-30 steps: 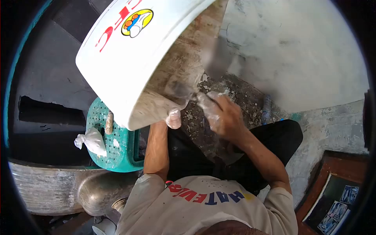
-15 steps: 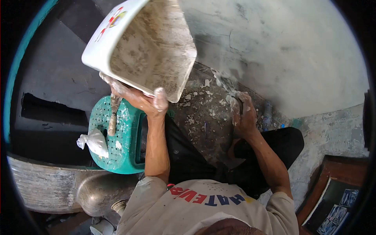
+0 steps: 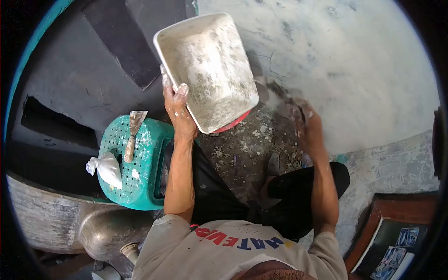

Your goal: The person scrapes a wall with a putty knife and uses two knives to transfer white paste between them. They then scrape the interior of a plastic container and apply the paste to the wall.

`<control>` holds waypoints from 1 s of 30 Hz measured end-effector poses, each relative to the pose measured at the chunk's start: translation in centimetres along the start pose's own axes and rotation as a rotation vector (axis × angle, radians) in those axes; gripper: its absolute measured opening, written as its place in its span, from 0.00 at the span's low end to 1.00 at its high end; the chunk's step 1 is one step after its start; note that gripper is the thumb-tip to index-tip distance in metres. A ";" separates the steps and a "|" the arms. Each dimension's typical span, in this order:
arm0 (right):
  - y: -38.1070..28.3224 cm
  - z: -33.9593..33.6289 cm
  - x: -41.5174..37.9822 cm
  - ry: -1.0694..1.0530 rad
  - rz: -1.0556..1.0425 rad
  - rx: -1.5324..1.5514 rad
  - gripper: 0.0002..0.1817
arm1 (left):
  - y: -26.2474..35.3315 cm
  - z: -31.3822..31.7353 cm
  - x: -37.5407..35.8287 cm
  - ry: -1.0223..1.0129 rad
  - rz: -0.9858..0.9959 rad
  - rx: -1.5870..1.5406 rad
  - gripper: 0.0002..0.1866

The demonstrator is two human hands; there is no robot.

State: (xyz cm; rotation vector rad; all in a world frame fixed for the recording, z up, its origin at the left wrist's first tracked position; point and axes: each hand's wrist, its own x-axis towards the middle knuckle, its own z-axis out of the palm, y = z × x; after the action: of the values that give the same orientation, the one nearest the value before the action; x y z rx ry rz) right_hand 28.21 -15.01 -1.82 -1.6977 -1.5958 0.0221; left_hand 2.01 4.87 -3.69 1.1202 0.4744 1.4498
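Note:
A white rectangular tub (image 3: 210, 65), its inside stained and smeared, is held up and tilted by my left hand (image 3: 179, 109). The thumb lies over its near rim and the fingers go behind its side. My right hand (image 3: 305, 123), smeared with white, is closed round a tool beside the wall; the tool (image 3: 275, 95) is blurred, and its blade-like end points toward the tub. On the green stool (image 3: 149, 172) lie a scraper (image 3: 132, 137) with a pale handle and a knotted white plastic bag (image 3: 108, 171).
A pale plastered wall (image 3: 354, 74) curves along the right. Crumbled debris (image 3: 261, 135) covers the floor between my legs. A large metal vessel (image 3: 51, 219) is at the lower left, and a brown wooden frame (image 3: 401, 205) at the lower right.
The tub has moved right and down and turned so its inside faces me more. My right hand has shifted slightly right and up with the tool. The scraper on the stool is now fully visible.

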 end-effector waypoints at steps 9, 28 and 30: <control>-3.3 -3.1 1.2 -0.388 -0.151 -0.365 0.16 | -1.3 0.3 -1.3 -0.146 0.118 0.619 0.52; 0.1 -4.8 -3.0 0.137 0.251 0.608 0.24 | -0.3 1.8 -1.7 -0.144 -0.561 -0.246 0.47; 1.0 -4.9 -3.5 0.253 0.265 0.749 0.26 | 0.0 1.5 -1.8 -0.147 -0.589 -0.315 0.46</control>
State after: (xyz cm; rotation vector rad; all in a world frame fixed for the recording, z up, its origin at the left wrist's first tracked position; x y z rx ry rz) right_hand 30.75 -20.44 -0.69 -1.2357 -0.9821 0.4603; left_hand 3.02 2.76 -3.62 0.7416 0.4086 0.8806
